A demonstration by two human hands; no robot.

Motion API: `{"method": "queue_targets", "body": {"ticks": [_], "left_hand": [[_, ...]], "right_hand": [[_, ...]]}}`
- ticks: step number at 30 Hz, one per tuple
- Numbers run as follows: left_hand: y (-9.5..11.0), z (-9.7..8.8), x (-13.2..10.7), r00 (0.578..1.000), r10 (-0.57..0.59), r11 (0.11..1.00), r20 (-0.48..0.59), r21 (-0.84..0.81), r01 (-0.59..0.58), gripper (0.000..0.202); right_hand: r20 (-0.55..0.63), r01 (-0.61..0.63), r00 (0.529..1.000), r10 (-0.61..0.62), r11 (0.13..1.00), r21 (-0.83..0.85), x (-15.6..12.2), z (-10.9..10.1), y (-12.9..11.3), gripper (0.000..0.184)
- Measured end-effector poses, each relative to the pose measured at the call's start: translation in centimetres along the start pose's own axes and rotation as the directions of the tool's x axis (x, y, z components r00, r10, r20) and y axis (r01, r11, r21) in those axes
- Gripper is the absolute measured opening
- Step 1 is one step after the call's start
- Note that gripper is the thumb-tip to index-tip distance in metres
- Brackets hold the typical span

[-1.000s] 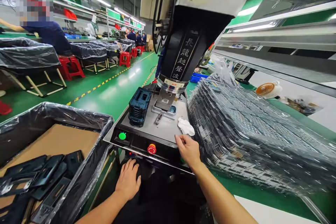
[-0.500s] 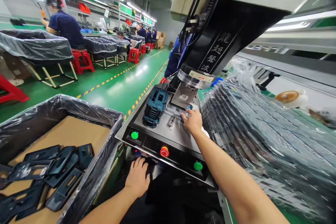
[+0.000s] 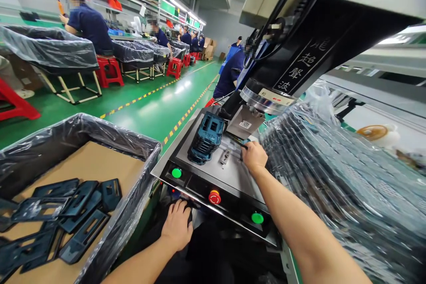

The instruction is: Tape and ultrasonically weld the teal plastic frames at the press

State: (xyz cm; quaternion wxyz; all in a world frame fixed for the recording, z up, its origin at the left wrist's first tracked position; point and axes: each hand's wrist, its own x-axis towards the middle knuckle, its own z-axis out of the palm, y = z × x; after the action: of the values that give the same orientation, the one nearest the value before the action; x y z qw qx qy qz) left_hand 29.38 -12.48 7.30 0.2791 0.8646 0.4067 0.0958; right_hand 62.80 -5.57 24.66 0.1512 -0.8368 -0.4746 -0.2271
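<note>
- Your right hand (image 3: pixel 254 157) has a narrow grip, thumb and fingers closed on the near edge of a dark panel (image 3: pixel 242 143).
- That panel sits just below the press horn (image 3: pixel 244 123), slightly tilted, with its far part hidden; you cannot tell from this view whether it touches the fixture beneath.
- Just left of it, on the metal plate (image 3: pixel 233 176), stands a stack (image 3: pixel 207 135) of dark teal panels with rectangular cutouts.
- Between the stack and your right hand lies a small metal block (image 3: pixel 225 156).
- Along the plate's front edge you have a green button (image 3: pixel 176 173) at the left, a red button (image 3: pixel 214 197) in the middle and another green button (image 3: pixel 257 218) at the right.
- Your left hand (image 3: pixel 178 226) lies back up below that edge, fingers loosely spread over something dark.
- To your left, a plastic-lined bin (image 3: pixel 153 145) holds cardboard and a loose heap of panels (image 3: pixel 84 235), some overlapping.
- To your right, clear trays (image 3: pixel 336 164) are piled high and slanting, with a fan (image 3: pixel 374 132) beyond.
- Across the green floor (image 3: pixel 159 117), a co-worker (image 3: pixel 91 29) in dark blue sits on a red stool (image 3: pixel 109 71) near more lined bins.
</note>
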Motion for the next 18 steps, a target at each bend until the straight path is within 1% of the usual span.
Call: {"method": "queue_targets", "body": {"ticks": [5,8,11,13,15,18], "left_hand": [[-0.1,0.3,-0.3,1.000,-0.007,1.000,-0.005,-0.025,0.007,0.047],[-0.1,0.4,-0.4,1.000,-0.007,0.999,-0.012,-0.042,0.006,0.049],[-0.1,0.3,-0.5,1.000,-0.014,0.998,-0.007,-0.059,0.014,0.050],[0.0,0.1,-0.6,1.000,-0.015,0.997,-0.007,-0.072,0.015,0.051],[0.1,-0.1,-0.9,1.000,-0.012,0.996,-0.012,-0.087,0.011,0.052],[0.0,0.0,-1.4,1.000,-0.015,0.994,-0.022,-0.104,0.013,0.053]], "right_hand": [[-0.004,0.046,0.999,-0.046,0.998,-0.032,-1.4,-0.3,-0.1,0.020],[-0.015,0.075,0.997,-0.075,0.997,-0.018,-2.1,-1.3,0.2,0.021],[-0.064,0.136,0.989,-0.137,0.991,-0.006,-3.4,-2.7,0.6,0.023],[-0.129,0.205,0.971,-0.202,0.979,0.008,-4.7,-3.8,0.9,0.025],[-0.209,0.270,0.945,-0.252,0.961,0.063,-6.6,-5.3,1.0,0.027],[-0.296,0.351,0.914,-0.277,0.907,0.234,-10.5,-7.8,0.7,0.028]]}}
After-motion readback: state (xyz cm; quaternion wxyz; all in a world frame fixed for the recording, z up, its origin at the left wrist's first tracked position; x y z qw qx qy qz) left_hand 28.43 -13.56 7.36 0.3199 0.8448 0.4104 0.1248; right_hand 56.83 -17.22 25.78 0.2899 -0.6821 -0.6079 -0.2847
